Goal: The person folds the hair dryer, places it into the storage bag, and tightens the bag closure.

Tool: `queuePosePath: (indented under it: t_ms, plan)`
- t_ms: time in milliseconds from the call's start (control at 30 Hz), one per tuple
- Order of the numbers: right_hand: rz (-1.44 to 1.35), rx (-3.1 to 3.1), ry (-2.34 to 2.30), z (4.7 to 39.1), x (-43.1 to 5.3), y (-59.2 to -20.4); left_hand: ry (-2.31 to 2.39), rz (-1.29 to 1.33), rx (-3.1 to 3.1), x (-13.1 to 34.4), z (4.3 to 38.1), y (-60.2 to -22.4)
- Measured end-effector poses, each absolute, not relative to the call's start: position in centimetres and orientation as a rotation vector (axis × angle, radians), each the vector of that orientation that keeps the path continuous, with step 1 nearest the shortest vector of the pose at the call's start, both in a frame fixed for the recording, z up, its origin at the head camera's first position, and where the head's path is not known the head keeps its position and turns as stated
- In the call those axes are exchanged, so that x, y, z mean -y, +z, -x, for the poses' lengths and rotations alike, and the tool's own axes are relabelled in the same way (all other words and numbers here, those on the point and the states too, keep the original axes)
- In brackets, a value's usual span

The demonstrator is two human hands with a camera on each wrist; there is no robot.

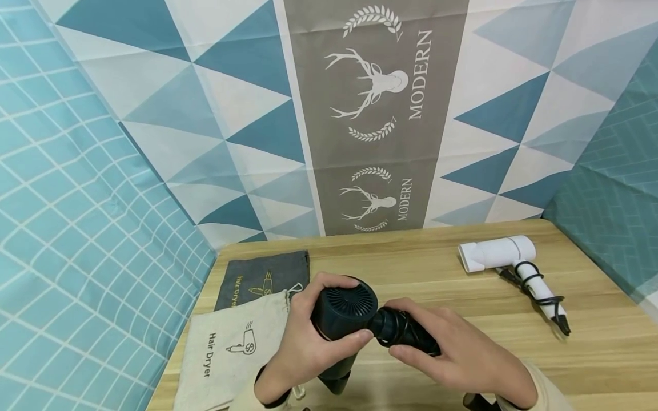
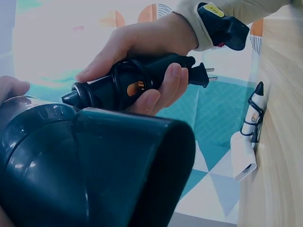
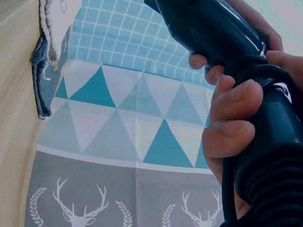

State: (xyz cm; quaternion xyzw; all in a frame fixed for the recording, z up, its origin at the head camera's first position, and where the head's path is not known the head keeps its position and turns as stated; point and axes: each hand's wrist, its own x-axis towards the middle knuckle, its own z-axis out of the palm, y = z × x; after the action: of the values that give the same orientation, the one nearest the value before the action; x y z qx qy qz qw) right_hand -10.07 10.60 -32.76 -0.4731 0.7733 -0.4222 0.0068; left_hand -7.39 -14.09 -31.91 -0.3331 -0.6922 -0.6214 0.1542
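A black hair dryer [image 1: 336, 314] is held in both hands above the table's near half. My left hand [image 1: 303, 345] grips its barrel, the thumb and fingers around the vented end. The right hand [image 1: 460, 345] holds the handle [image 3: 279, 125], where a black cord [image 1: 406, 325] is wound. In the left wrist view the open nozzle [image 2: 132, 156] is large in front, and the two-pin plug [image 2: 201, 75] sticks out past the right fingers. The nozzle end points down toward the near side in the head view.
At the right of the wooden table [image 1: 411, 262] lies a white hair dryer [image 1: 498, 253], its cord wrapped around the handle. To the left, a beige drawstring pouch [image 1: 226, 348] printed "Hair Dryer" overlaps a dark grey one [image 1: 288, 265]. Patterned cloth walls [image 1: 257, 125] enclose the table's back and sides.
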Motion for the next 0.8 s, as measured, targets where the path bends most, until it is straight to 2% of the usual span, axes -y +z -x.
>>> queuePosePath:
  t_ms: [633,800]
  plan:
    - [1.514,-2.493,-1.371,9.69,-10.71,-32.62,-1.725,1.007,1.848,13.74,7.18,-32.04]
    - [1.588,-2.468,-1.534,9.56,-10.16,-33.3,-1.728,0.959,1.801,13.38,6.97,-32.01]
